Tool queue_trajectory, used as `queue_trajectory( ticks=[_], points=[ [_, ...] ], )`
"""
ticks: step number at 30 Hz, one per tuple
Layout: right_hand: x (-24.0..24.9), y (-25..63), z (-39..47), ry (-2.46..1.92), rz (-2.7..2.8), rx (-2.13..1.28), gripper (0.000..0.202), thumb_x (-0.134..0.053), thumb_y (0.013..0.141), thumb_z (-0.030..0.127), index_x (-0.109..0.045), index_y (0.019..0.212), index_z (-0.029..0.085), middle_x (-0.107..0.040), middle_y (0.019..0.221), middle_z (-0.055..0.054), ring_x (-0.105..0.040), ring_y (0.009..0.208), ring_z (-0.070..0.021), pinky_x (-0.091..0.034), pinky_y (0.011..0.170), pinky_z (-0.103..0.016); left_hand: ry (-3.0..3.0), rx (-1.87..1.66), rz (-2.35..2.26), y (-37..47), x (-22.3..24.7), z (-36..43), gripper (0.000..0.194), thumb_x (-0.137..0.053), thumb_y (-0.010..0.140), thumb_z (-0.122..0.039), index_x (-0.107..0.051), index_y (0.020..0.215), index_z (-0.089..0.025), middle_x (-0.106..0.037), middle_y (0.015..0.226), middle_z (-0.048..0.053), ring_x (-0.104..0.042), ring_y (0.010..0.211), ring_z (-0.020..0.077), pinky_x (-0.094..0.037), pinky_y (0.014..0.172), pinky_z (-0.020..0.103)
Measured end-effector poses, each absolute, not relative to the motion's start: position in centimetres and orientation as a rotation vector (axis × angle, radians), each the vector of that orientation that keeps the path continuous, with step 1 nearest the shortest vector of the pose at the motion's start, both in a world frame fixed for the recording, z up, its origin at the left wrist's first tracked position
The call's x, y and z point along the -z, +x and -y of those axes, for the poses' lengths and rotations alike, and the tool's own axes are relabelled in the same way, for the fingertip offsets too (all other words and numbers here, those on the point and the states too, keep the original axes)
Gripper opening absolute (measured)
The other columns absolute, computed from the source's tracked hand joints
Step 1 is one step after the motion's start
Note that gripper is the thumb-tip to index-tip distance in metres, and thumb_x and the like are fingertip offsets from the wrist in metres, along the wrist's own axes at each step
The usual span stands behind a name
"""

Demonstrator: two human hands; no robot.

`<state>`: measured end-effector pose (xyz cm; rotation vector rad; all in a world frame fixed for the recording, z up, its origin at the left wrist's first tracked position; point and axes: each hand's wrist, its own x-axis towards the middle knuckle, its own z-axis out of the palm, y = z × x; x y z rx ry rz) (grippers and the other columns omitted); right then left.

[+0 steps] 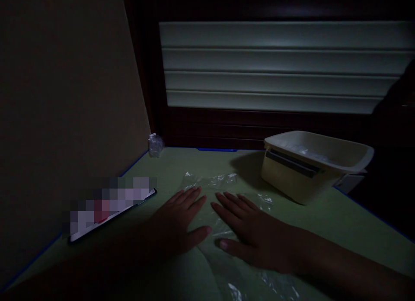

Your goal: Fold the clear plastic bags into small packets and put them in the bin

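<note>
A clear plastic bag or sheet (pixel 223 234) lies flat on the green tabletop (pixel 191 160), its crinkled edges catching the light. My left hand (pixel 180 223) rests palm down over its left side, fingers spread. Palm down on its right side is my right hand (pixel 251 232), fingers also stretched out. The two thumbs point towards each other with a small gap between them. Neither hand grips anything. Parts of the plastic are hidden under both hands.
A cream bin (pixel 292 180) with clear plastic inside stands at the right back. A crumpled clear piece (pixel 155 145) sits in the far left corner. A dark-edged flat device (pixel 113 216), partly pixelated, leans by the left wall. A slatted panel (pixel 275 67) rises behind.
</note>
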<state>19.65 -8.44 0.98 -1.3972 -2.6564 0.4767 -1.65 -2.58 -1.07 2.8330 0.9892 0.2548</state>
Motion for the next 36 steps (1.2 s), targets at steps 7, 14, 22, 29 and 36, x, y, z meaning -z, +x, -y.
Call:
queue_trajectory(
  ticks=[7,14,22,29,36],
  points=[
    [-2.3,23.0,8.3,-1.564,2.547,-0.465,0.072,-0.048,0.081,0.059,-0.042,0.135,0.012,-0.031,0.142,-0.022,-0.030,0.128,-0.0424,-0.024,0.101,-0.061,2.813,-0.060,-1.045,-1.7,0.0,2.3,0.065,-0.047,0.085,-0.045,-0.033,0.137,-0.009,-0.023,0.145,0.020,-0.021,0.134,0.0323,-0.022,0.105,0.052],
    [-3.1,21.4,7.8,-1.531,2.481,-0.117,0.034,-0.046,0.088,0.041,-0.064,0.093,0.012,-0.064,0.087,-0.015,-0.061,0.080,-0.0279,-0.046,0.071,-0.043,2.851,-0.054,-0.975,-2.2,0.5,1.8,0.065,-0.043,0.087,-0.048,-0.031,0.139,-0.010,-0.021,0.146,0.019,-0.018,0.135,0.0305,-0.019,0.106,0.051],
    [-2.7,19.3,9.7,-0.851,2.529,-0.741,0.027,-0.075,0.064,0.027,-0.062,0.084,0.016,-0.063,0.085,-0.003,-0.057,0.079,-0.0154,-0.044,0.068,-0.024,2.856,-0.235,-0.913,-2.4,1.3,1.6,0.063,-0.049,0.085,-0.046,-0.038,0.134,-0.009,-0.027,0.144,0.021,-0.024,0.132,0.0332,-0.022,0.105,0.053],
    [-2.8,18.7,10.2,-0.901,2.633,-0.826,0.006,-0.062,0.075,0.016,-0.062,0.081,0.017,-0.064,0.084,-0.003,-0.057,0.076,-0.0138,-0.043,0.067,-0.023,2.810,-0.640,-0.837,-2.2,0.9,2.2,0.040,-0.060,0.080,-0.032,-0.055,0.116,-0.016,-0.045,0.134,0.016,-0.039,0.123,0.0298,-0.034,0.099,0.047],
    [-1.7,18.5,9.5,-0.957,2.450,-0.698,0.014,-0.050,0.074,0.004,-0.054,0.077,0.017,-0.057,0.076,-0.001,-0.052,0.069,-0.0120,-0.041,0.065,-0.022,2.591,-0.682,-0.443,-2.2,-0.9,4.5,0.028,-0.048,0.074,-0.011,-0.058,0.100,-0.018,-0.060,0.102,0.007,-0.057,0.092,0.0194,-0.046,0.081,0.030]
  ],
)
